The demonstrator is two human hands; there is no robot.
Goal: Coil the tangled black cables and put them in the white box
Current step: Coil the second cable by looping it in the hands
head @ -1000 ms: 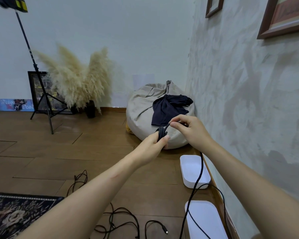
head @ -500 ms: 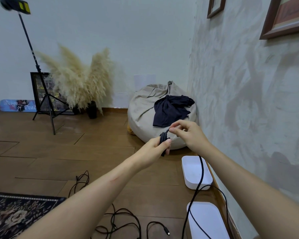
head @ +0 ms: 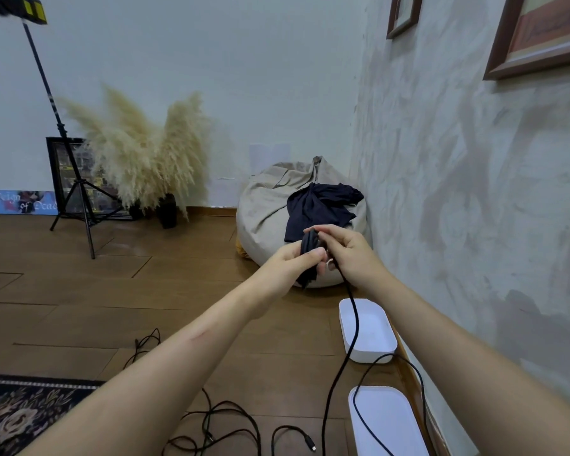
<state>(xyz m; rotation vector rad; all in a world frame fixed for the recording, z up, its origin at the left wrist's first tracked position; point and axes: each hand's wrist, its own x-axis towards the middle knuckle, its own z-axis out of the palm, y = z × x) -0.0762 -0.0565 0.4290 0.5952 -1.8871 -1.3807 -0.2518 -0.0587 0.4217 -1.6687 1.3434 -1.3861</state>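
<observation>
At arm's length I hold a small black cable coil (head: 309, 250) upright. My left hand (head: 292, 263) pinches its lower part between thumb and fingers. My right hand (head: 349, 255) holds the cable at the top of the coil with curled fingers. The free cable strand (head: 348, 343) hangs from my right hand down past the open white box (head: 367, 329) on the floor by the wall. More tangled black cables (head: 218, 429) lie on the wooden floor below my arms.
A white lid (head: 387, 422) lies on the floor nearer to me than the box. A beige beanbag (head: 270, 209) with dark cloth sits in the corner. A light stand (head: 76, 189), pampas grass and a framed picture stand at the back left. A patterned rug (head: 20, 413) lies at the lower left.
My right hand has come closer to the left hand and laid another turn of cable on the coil. The coil looks thicker. The view has shifted a little.
</observation>
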